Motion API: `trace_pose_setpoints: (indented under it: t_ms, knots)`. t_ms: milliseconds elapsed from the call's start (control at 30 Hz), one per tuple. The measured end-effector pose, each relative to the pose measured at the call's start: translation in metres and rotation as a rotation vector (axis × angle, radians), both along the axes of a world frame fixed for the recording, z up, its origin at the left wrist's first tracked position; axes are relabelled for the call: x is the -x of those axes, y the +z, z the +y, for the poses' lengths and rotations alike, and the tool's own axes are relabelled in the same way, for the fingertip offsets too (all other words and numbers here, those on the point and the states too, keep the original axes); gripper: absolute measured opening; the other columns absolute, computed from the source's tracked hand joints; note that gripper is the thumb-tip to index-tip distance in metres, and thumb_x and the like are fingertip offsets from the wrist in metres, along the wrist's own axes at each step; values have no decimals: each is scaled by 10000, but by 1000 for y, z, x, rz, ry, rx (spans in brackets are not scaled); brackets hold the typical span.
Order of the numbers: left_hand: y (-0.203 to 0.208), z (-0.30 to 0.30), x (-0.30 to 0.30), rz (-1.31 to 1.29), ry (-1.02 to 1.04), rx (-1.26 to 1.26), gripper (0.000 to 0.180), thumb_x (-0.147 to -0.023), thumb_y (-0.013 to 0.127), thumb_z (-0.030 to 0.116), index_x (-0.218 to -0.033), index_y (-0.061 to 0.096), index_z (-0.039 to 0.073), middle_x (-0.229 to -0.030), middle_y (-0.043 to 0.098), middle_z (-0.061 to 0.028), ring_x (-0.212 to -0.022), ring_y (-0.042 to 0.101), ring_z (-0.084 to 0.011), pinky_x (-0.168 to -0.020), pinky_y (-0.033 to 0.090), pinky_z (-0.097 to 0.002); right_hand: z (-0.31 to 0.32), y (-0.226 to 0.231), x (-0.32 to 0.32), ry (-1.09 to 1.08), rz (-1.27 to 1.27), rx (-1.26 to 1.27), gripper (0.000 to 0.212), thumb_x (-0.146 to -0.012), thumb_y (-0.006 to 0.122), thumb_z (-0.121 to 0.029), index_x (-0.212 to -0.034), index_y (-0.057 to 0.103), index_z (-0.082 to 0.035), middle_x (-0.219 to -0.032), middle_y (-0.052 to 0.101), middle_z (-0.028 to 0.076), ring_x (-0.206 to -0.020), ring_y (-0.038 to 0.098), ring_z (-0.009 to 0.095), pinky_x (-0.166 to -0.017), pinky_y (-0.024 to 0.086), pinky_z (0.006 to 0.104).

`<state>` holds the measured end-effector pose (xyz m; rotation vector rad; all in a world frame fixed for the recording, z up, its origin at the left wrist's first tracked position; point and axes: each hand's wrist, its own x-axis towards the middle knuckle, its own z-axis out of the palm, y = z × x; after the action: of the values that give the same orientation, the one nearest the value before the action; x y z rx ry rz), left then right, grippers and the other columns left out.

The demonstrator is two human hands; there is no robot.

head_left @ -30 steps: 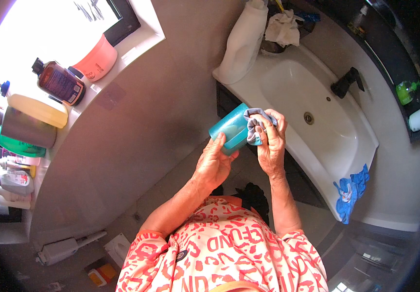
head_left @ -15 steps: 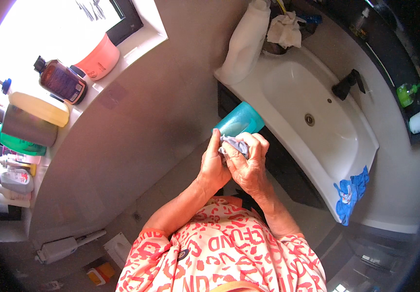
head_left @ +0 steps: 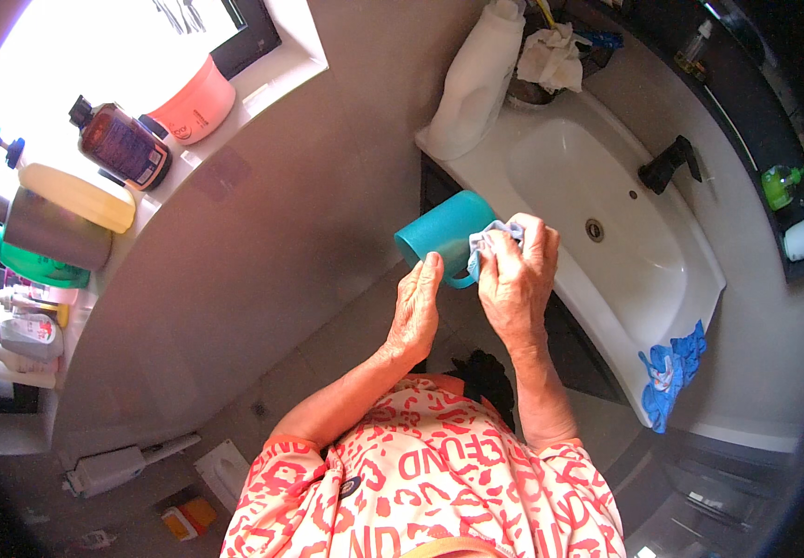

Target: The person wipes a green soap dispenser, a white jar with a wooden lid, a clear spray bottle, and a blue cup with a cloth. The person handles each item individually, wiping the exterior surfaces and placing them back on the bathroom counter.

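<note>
A teal plastic mug is tilted in the air in front of me, its open mouth toward the left and its handle at the lower side. My left hand is at the mouth end, fingers together against the mug; part of its grip is hidden. Bunched in my right hand is a small grey cloth, pressed on the mug's closed end. The right fingers are wrapped round the cloth.
At right is a white washbasin with a black tap. A large white jug and crumpled paper stand at its far end. A blue cloth hangs at the near corner. Bottles and a pink tub line the left ledge.
The mug has turned so its mouth shows at left and its handle faces me. My right hand has moved right with the cloth, away from my left hand, toward the mug's closed end.
</note>
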<state>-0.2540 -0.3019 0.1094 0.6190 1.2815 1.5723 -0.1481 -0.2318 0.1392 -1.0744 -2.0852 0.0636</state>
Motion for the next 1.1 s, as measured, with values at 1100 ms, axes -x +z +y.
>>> trace_pose_setpoints:
  t_ms: [1100]
  knots:
    - [-15,10,4,-649,-175,106,571,-774,597,541,-1227,436,234,-1220,492,15,-1141,392,-126,-884,256,-354,27,-60,15,63,987,431,235,-875,530,-174,-1054,486,-28,-1044,479,139,-968,464,271,-857,374,392]
